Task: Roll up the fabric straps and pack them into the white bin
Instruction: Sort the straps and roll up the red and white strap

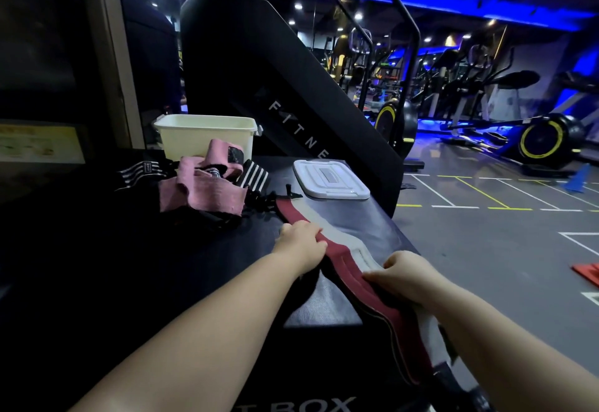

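Two bare arms are stretching out from the bottom of the view over a black padded box surface (356,217). White letters are showing on its front side.

The left hand (299,243) is sitting farther away. Its fingers are curling over the red edge of a long red and white fabric strap (343,249) and holding it down. The right hand (405,274) is sitting nearer, and its fingers are curling onto the same strap and pinching it.

This strap is lying flat and unrolled along the right side of the surface. Its near end is hanging over the front edge, under the right arm. Its far end is pointing toward a heap of other straps.

In that heap, a soft pink fabric strap (201,191) is lying loose and crumpled. A black strap with white stripes (254,176) is touching its right side, and another striped strap (139,170) is lying to its left.

Behind the heap, a white plastic bin (207,139) is standing upright at the far end of the surface. Its top is open, but I cannot tell what is inside. A flat white plastic lid (330,180) is lying to the right of the bin, near the edge.

A big black stair machine (259,65) is rising behind the bin. Exercise bikes with yellow-ringed wheels (544,142) are standing on the grey floor (486,233) under blue lights.
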`<state>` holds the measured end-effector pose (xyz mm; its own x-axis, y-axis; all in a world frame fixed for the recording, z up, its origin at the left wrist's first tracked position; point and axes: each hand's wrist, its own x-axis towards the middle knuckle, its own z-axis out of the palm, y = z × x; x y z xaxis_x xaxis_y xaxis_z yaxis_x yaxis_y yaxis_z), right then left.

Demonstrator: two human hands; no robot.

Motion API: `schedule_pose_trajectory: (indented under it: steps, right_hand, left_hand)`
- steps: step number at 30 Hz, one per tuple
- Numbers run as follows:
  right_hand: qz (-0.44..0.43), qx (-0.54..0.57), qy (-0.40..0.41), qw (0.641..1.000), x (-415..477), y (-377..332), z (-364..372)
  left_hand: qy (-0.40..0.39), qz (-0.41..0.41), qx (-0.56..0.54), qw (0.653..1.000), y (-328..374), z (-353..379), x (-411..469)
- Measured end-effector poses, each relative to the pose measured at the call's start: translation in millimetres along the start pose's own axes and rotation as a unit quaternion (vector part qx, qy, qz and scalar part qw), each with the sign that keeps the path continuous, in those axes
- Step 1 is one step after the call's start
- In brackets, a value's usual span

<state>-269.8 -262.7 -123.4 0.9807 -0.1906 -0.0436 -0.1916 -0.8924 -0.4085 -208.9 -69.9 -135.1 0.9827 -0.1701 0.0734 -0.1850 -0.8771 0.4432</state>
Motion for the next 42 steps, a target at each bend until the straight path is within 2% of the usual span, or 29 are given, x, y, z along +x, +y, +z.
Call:
schedule_pose_trajectory:
  steps: [1,3,8,11,15,25,28,32,35,37,42]
  right_hand:
    - [0.0,0.01,0.01,1.0,-0.8,-4.9,3.1]
    - [0.001,0.023,0.029,0.999,1.1,-14.8,7.9]
    - [0.005,0.059,-0.034,0.998,14.1,-29.5,10.0]
    - [-0.003,0.03,-0.06,0.998,17.0,-34.2,6.2]
    - [0.006,0.044,-0.11,0.993,25.2,-31.7,-0.9]
    - [-0.039,0.127,0.0,0.991,51.8,-47.5,12.8]
    - [-0.049,0.131,-0.009,0.99,65.8,-51.9,14.9]
    - [-0.076,0.145,-0.064,0.984,81.3,-57.7,14.4]
    - [-0.129,0.093,-0.091,0.983,90.8,-66.3,17.2]
    - [-0.146,0.089,-0.091,0.981,98.7,-72.6,23.4]
    - [-0.125,0.15,-0.05,0.979,121.9,-82.9,41.6]
  left_hand:
    - [0.023,-0.009,-0.047,0.999,3.0,-3.1,-0.3]
    - [0.017,-0.013,-0.097,0.995,7.0,-7.8,-1.4]
    - [-0.062,-0.002,0.004,0.998,-5.0,-6.6,1.7]
    - [-0.072,0.005,0.017,0.997,-11.5,-6.5,6.3]
    - [-0.068,0.014,0.01,0.998,-9.5,-6.7,6.6]
    - [-0.068,0.033,0.007,0.997,-9.2,-2.3,14.4]
    - [-0.073,0.034,0.009,0.997,-9.1,-1.9,18.0]
    - [-0.07,0.007,0.018,0.997,-12.1,-1.4,21.4]
    - [-0.073,-0.001,0.041,0.996,-16.5,0.1,26.2]
    - [-0.076,-0.01,0.048,0.996,-21.3,-0.6,32.3]
    - [-0.068,-0.033,0.055,0.996,-34.2,-6.8,55.7]
